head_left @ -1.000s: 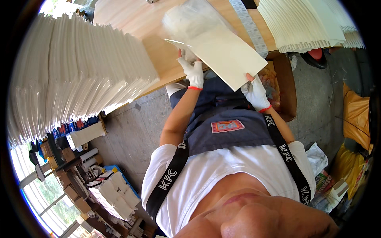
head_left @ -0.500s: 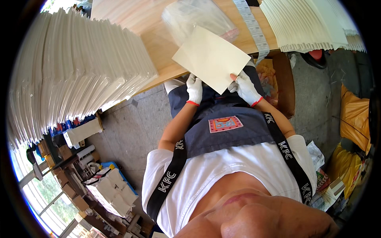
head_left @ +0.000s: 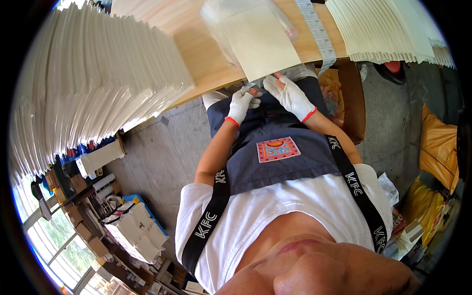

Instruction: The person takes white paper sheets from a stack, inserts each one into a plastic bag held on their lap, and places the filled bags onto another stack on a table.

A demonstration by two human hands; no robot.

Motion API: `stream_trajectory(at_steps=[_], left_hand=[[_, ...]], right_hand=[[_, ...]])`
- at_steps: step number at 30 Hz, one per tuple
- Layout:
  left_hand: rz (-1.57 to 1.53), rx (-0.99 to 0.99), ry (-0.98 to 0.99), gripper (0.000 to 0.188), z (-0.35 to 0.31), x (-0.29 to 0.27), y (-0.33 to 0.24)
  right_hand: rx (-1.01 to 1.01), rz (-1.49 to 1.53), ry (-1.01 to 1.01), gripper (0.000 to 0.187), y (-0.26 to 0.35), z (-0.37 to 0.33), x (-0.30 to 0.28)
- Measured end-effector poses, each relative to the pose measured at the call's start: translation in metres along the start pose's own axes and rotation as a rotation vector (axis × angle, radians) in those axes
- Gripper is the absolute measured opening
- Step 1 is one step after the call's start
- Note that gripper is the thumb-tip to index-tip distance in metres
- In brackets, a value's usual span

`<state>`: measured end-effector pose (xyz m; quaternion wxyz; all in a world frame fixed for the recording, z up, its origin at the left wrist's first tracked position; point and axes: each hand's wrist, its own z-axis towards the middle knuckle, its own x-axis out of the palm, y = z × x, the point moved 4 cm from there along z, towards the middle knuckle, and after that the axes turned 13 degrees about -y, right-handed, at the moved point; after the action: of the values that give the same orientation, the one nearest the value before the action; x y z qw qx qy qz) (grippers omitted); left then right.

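Observation:
A flat cream sheet (head_left: 265, 43) lies over a pile of clear plastic bags (head_left: 220, 24), its near edge reaching just past the table edge. My left hand (head_left: 241, 104), in a white knit glove with bare fingertips, is closed on thin clear plastic just below the sheet's near left corner. Against the sheet's near edge is my right hand (head_left: 291, 97), gloved alike, its thumb and fingers closed at that edge. Whether the right fingers also grip plastic cannot be made out. Clear film shows beyond the right hand, over my lap.
A tall stack of plastic-wrapped white packs (head_left: 98, 78) fills the table's left side. On the right stand more stacked cream sheets (head_left: 378, 29), beside a strip of printed labels (head_left: 317, 32) hanging over the edge. Below it is an open cardboard box (head_left: 351, 98).
The cream sheet has turned straighter and moved away from me onto the bags. My left hand has shifted to clear plastic near its corner; my right hand has slid along to its near edge.

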<state>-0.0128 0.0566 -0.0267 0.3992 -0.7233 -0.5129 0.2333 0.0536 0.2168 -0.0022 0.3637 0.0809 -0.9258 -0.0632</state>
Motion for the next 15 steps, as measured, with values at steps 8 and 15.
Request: stream_trajectory(at_steps=[8, 15], left_hand=[[0.080, -0.007, -0.128, 0.029, -0.005, -0.024, -0.008], [0.028, -0.009, -0.148, 0.028, -0.001, -0.034, 0.000]], right_hand=[[-0.609, -1.567, 0.163, 0.019, 0.002, -0.023, 0.033], [-1.345, -2.110, 0.308, 0.017, -0.037, 0.006, 0.050]])
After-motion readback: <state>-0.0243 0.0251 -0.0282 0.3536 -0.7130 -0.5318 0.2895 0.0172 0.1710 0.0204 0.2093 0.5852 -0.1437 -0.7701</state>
